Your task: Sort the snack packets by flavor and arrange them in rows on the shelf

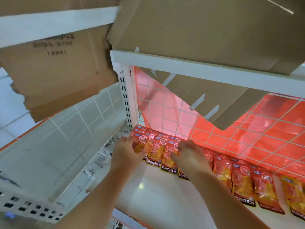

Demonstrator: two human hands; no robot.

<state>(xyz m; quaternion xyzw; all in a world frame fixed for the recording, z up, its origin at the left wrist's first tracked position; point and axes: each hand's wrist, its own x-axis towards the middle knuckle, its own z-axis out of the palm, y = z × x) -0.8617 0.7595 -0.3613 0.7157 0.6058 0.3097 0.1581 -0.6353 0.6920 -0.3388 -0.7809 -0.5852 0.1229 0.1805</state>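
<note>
Shelf bay, head view, slightly motion-blurred.

- Red-orange foil snack packets (239,179) with a black "KONCHEW" band along the bottom edge lie in an overlapping row on the glossy white shelf (148,199). The row runs from the far left corner toward the near right, against the white wire-grid back panel (166,104).
- Left hand (127,150): fingers curled over the end packet (139,147) at the far left of the row, grasping it.
- Right hand (189,154): thumb and curled fingers pinch the upper part of the third packet (167,161). The wrist covers the packets just to its right.
- Translucent red plastic sheet (272,123) hangs behind the grid.
- Flat brown cardboard sheets (198,25) rest on the white shelf rail (198,70) above and overhang it.
- Torn brown cardboard box (57,75) with printed characters sits at far left.
</note>
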